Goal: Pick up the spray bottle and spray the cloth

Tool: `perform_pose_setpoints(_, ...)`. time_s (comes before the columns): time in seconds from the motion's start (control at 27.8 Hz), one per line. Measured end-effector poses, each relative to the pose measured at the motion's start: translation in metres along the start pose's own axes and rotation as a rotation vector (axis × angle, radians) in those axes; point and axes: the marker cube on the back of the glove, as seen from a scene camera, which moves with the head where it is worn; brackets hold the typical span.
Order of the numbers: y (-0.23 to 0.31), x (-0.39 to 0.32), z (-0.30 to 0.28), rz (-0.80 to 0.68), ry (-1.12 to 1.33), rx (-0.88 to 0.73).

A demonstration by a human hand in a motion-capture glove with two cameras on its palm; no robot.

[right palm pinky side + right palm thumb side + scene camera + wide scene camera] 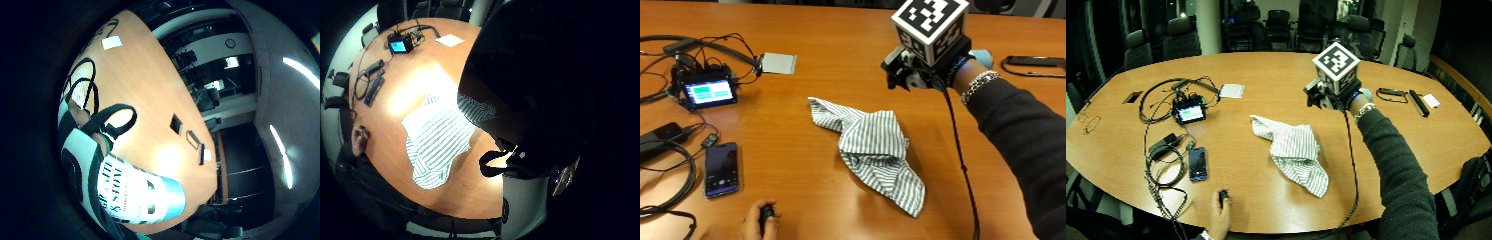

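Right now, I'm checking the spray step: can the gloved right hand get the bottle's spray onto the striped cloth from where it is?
Probably yes. The right hand holds the spray bottle raised above the table, beside the striped cloth, and nothing stands between them. Which way the nozzle points I cannot tell.

Overhead light falls evenly on the table (840,30) in the outside view, leaving soft shadows under the cloth (869,150); a small screen (706,92) glows at the left. In the wide view the room along the upper edge is dim. Both palm views catch bright glare on the tabletop, and the spray bottle (140,195) shows pale against darkness.
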Motion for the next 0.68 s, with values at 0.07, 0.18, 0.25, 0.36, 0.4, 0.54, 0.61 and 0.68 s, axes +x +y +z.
perform_pose_setpoints(0.07,0.001,-0.006,0.004,-0.019,0.013,-0.016)
perform_pose_setpoints(0.18,0.002,-0.022,0.000,-0.072,0.075,-0.035)
perform_pose_setpoints(0.25,0.003,-0.037,-0.004,-0.125,0.119,-0.043)
perform_pose_setpoints(0.36,0.006,-0.060,-0.002,-0.196,0.159,-0.055)
perform_pose_setpoints(0.4,0.007,-0.067,0.000,-0.217,0.170,-0.057)
perform_pose_setpoints(0.54,0.010,-0.088,0.008,-0.283,0.205,-0.059)
perform_pose_setpoints(0.61,0.012,-0.093,0.011,-0.294,0.208,-0.064)
perform_pose_setpoints(0.68,0.013,-0.094,0.011,-0.288,0.197,-0.068)
